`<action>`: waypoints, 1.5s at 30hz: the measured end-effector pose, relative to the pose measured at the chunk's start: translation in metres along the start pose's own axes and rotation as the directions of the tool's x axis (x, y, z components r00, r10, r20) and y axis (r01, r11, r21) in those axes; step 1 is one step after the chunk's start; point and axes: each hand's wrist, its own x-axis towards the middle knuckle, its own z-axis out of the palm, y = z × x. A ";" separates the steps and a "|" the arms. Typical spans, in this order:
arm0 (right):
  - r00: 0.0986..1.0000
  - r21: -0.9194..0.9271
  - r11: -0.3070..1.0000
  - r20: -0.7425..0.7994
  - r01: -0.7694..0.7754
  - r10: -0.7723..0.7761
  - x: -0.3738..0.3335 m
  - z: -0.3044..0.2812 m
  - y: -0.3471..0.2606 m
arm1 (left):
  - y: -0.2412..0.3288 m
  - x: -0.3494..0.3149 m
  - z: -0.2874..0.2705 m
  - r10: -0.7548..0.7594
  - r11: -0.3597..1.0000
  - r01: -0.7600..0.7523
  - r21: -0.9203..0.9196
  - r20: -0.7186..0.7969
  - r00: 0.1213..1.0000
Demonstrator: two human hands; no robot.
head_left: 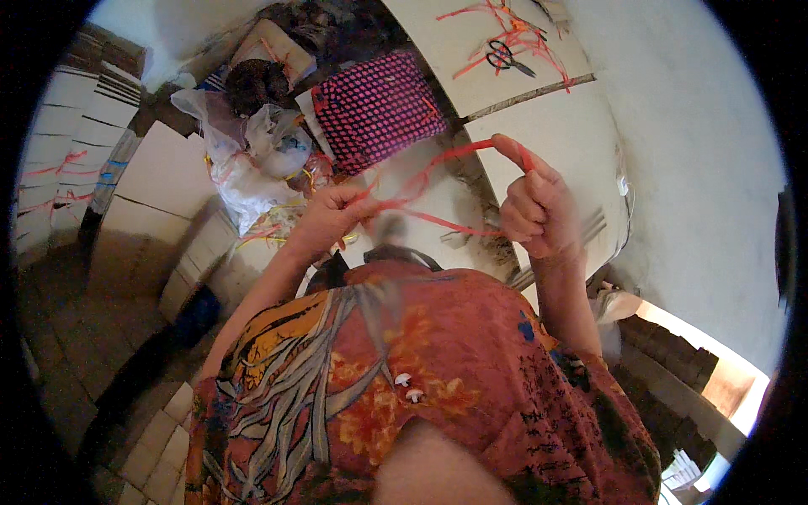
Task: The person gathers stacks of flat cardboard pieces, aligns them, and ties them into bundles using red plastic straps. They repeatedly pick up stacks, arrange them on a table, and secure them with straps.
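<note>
Head view: we log a red strip (pixel 459 152) stretched mid-frame between both hands. The left hand (pixel 331 220), left of centre, pinches its left end. The right hand (pixel 539 202), right of centre, has fingers curled onto the lower strand; the upper strand crosses its extended index finger.

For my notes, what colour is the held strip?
The strip is pinkish red; see the head view.

Left hand (pixel 332 220), right hand (pixel 540 206) hold red strip (pixel 463 151); scissors (pixel 512 62) on pale surface (pixel 454 44).
</note>
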 end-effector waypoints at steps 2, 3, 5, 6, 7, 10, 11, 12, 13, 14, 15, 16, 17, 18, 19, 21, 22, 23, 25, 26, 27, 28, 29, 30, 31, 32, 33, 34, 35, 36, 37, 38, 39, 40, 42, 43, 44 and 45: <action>0.996 0.001 1.000 0.083 -0.031 0.031 0.005 0.008 0.001 | -0.002 0.000 -0.002 0.077 0.997 -0.076 0.012 -0.035 0.996; 0.991 -0.001 0.999 0.123 -0.047 0.046 0.008 0.012 0.001 | -0.004 0.002 -0.002 0.116 0.993 -0.115 0.018 -0.051 0.992; 0.986 -0.005 0.997 0.142 -0.083 0.083 0.010 0.020 0.003 | -0.017 0.011 -0.010 0.086 0.989 -0.118 -0.090 -0.299 0.950; 0.984 -0.005 0.995 0.151 -0.098 0.098 0.010 0.022 0.005 | -0.015 0.015 -0.011 0.059 0.982 -0.127 -0.140 -0.413 0.909; 0.982 -0.016 0.993 0.148 -0.115 0.116 0.009 0.023 0.006 | -0.012 0.016 -0.013 0.103 0.969 -0.182 -0.168 -0.395 0.913; 0.977 -0.011 0.989 0.152 -0.147 0.147 0.007 0.024 0.007 | 0.013 0.016 -0.005 0.232 0.931 -0.295 -0.214 -0.275 0.933; 0.977 0.017 0.989 0.162 -0.146 0.141 0.007 0.024 0.008 | 0.026 0.017 0.008 0.266 0.932 -0.302 -0.201 -0.188 0.945; 0.974 0.049 0.988 0.180 -0.145 0.134 0.008 0.025 0.011 | 0.033 0.018 0.015 0.297 0.932 -0.312 -0.182 -0.105 0.949; 0.975 0.030 0.987 0.161 -0.157 0.150 0.009 0.028 0.013 | 0.035 0.019 0.019 0.305 0.943 -0.309 -0.125 -0.049 0.951; 0.976 0.011 0.986 0.143 -0.168 0.165 0.011 0.031 0.015 | 0.035 0.021 0.022 0.308 0.949 -0.307 -0.068 0.007 0.951; 0.976 -0.010 0.984 0.122 -0.180 0.180 0.012 0.033 0.015 | 0.034 0.024 0.023 0.308 0.951 -0.308 -0.013 0.064 0.949; 0.975 -0.032 0.982 0.113 -0.188 0.191 0.012 0.034 0.013 | 0.023 0.032 0.022 0.254 0.967 -0.254 -0.005 0.024 0.967; 0.974 -0.054 0.979 0.105 -0.197 0.202 0.012 0.033 0.010 | 0.020 0.034 0.018 0.249 0.968 -0.250 0.001 -0.089 0.964; 0.975 -0.072 0.978 0.090 -0.196 0.202 0.009 0.031 0.007 | 0.020 0.037 0.016 0.242 0.970 -0.245 0.011 -0.189 0.952; 0.991 -0.122 0.987 0.075 -0.105 0.115 0.005 0.027 0.009 | 0.020 0.039 0.014 0.234 0.971 -0.239 0.021 -0.289 0.928; 0.997 -0.218 0.973 0.057 0.071 -0.060 -0.001 0.012 0.021 | 0.012 0.045 0.006 0.311 0.940 -0.223 0.257 -0.384 0.869; 0.973 -0.276 0.934 0.090 0.229 -0.212 0.000 0.004 0.029 | 0.008 0.046 -0.001 0.354 0.908 -0.195 0.371 -0.429 0.831; 0.925 -0.327 0.866 0.130 0.379 -0.357 0.001 -0.003 0.037 | 0.006 0.045 -0.008 0.328 0.919 -0.167 0.358 -0.456 0.827; 0.914 -0.284 0.869 0.144 0.406 -0.380 0.000 -0.001 0.033 | 0.003 0.041 -0.027 0.275 0.940 -0.115 0.321 -0.516 0.811; 0.957 -0.191 0.940 0.123 0.283 -0.263 -0.010 0.007 0.016 | -0.007 0.042 -0.036 0.420 0.877 -0.187 0.443 -0.518 0.745; 0.983 -0.101 0.982 0.108 0.157 -0.146 -0.021 0.011 0.000 | -0.003 0.040 -0.039 0.386 0.899 -0.172 0.403 -0.542 0.747; 0.993 -0.035 0.994 0.049 0.105 -0.104 -0.025 0.011 -0.008 | 0.002 0.036 -0.042 0.350 0.919 -0.157 0.363 -0.564 0.748; 0.992 -0.085 0.989 0.043 0.124 -0.121 -0.029 0.009 -0.013 | 0.005 0.034 -0.045 0.314 0.936 -0.142 0.321 -0.585 0.748; 0.989 -0.125 0.982 0.047 0.142 -0.137 -0.031 0.007 -0.015 | 0.001 0.034 -0.054 0.347 0.914 -0.122 0.387 -0.587 0.731; 0.988 -0.165 0.974 0.054 0.154 -0.147 -0.028 0.008 -0.016 | -0.008 0.035 -0.068 0.376 0.889 -0.098 0.447 -0.592 0.713; 0.963 -0.276 0.923 0.105 0.267 -0.248 -0.024 0.009 -0.018 | -0.017 0.035 -0.079 0.404 0.861 -0.070 0.503 -0.595 0.695; 0.926 -0.377 0.846 0.150 0.378 -0.346 -0.021 0.009 -0.020 | -0.021 0.035 -0.085 0.398 0.879 -0.087 0.468 -0.623 0.674; 0.924 -0.383 0.841 0.149 0.383 -0.353 -0.029 0.003 -0.031 | -0.023 0.031 -0.092 0.389 0.896 -0.103 0.432 -0.651 0.652; 0.938 -0.365 0.864 0.127 0.347 -0.323 -0.035 0.002 -0.039 | -0.024 0.026 -0.098 0.379 0.910 -0.122 0.396 -0.679 0.629; 0.949 -0.341 0.886 0.102 0.315 -0.298 -0.044 -0.003 -0.046 | -0.020 0.023 -0.099 0.318 0.944 -0.158 0.289 -0.674 0.667; 0.972 -0.293 0.927 0.062 0.233 -0.225 -0.049 -0.003 -0.053 | -0.016 0.018 -0.096 0.254 0.967 -0.189 0.170 -0.663 0.704; 0.989 -0.242 0.959 0.026 0.149 -0.147 -0.052 -0.003 -0.057 | -0.013 0.014 -0.096 0.194 0.976 -0.213 0.048 -0.642 0.741; 0.986 -0.265 0.949 0.054 0.169 -0.160 -0.052 -0.004 -0.060 | -0.016 0.011 -0.100 0.204 0.975 -0.213 0.061 -0.622 0.756; 0.981 -0.288 0.939 0.082 0.190 -0.174 -0.051 -0.005 -0.061 | -0.023 0.010 -0.105 0.214 0.974 -0.214 0.074 -0.601 0.770; 0.969 -0.309 0.920 0.112 0.243 -0.218 -0.052 -0.002 -0.062 | -0.033 0.013 -0.113 0.345 0.907 -0.098 0.410 -0.588 0.731; 0.915 -0.351 0.845 0.157 0.403 -0.372 -0.045 -0.002 -0.056 | -0.036 0.014 -0.115 0.347 0.899 -0.070 0.432 -0.606 0.716; 0.834 -0.384 0.742 0.207 0.550 -0.511 -0.032 -0.001 -0.047 | -0.039 0.014 -0.117 0.349 0.891 -0.041 0.453 -0.622 0.701; 0.846 -0.330 0.779 0.209 0.533 -0.490 -0.034 0.001 -0.048 | -0.037 0.012 -0.119 0.354 0.880 -0.009 0.474 -0.643 0.679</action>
